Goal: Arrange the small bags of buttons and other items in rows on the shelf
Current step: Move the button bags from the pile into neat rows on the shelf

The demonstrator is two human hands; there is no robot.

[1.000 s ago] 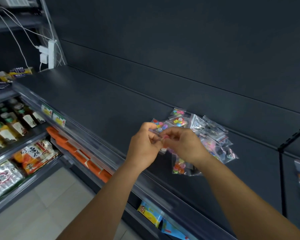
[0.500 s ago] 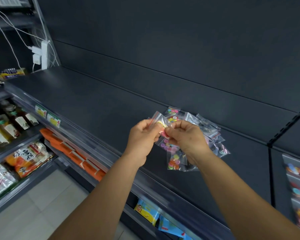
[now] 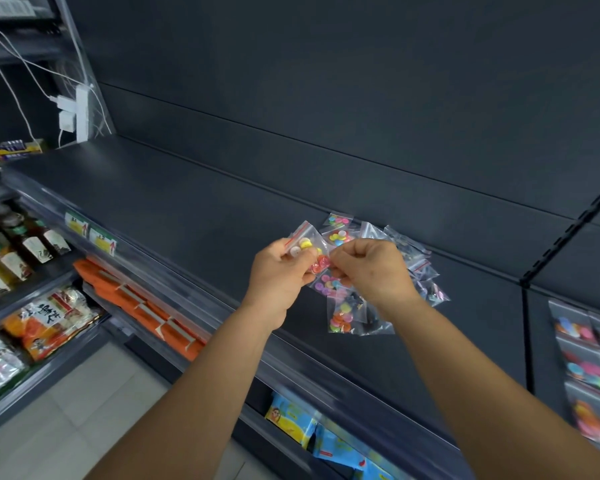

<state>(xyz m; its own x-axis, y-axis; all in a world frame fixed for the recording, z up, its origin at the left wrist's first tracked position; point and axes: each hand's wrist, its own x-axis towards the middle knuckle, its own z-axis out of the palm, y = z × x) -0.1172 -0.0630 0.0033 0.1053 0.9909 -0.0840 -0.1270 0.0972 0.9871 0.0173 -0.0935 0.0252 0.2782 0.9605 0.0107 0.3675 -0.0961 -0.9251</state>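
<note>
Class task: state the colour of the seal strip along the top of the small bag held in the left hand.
Red, on the bag held by the left hand; head view.

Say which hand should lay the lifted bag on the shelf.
Left, probably. The left hand pinches the lifted bag by itself, with bare shelf on its side. The right hand grips the bunch.

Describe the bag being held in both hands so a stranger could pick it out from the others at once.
Start at the wide dark shelf and find the heap of small clear bags near its back wall. In front of that heap, the left hand and right hand pinch one bag between them. It alone is lifted off the shelf, with yellow, white and red buttons inside.
</note>
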